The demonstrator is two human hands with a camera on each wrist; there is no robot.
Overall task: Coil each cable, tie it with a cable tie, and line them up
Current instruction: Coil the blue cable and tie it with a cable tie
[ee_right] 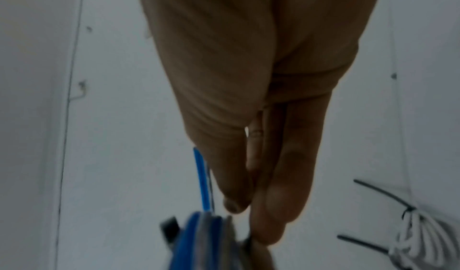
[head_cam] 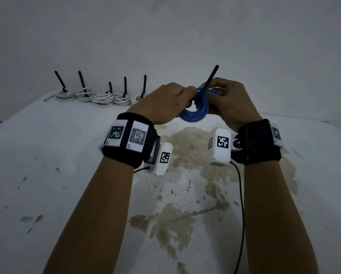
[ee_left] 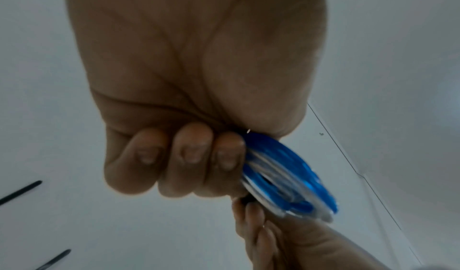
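A blue coiled cable [head_cam: 194,112] hangs in the air between both hands above the white table [head_cam: 66,155]. My left hand [head_cam: 171,101] grips its left side with curled fingers [ee_left: 191,156]; the same blue coil [ee_left: 286,178] shows edge-on in the left wrist view. My right hand [head_cam: 227,99] pinches the coil's right side, its fingers [ee_right: 278,195] close against the blue coil [ee_right: 199,241]. A black cable tie [head_cam: 210,78] wraps the coil, its tail sticking up between the hands.
Several white coiled cables [head_cam: 102,97], each bound with an upright black tie [head_cam: 125,86], stand in a row at the table's back left by the wall. Brown stains [head_cam: 195,175] mark the table's middle. A black wire [head_cam: 242,214] trails from my right wrist.
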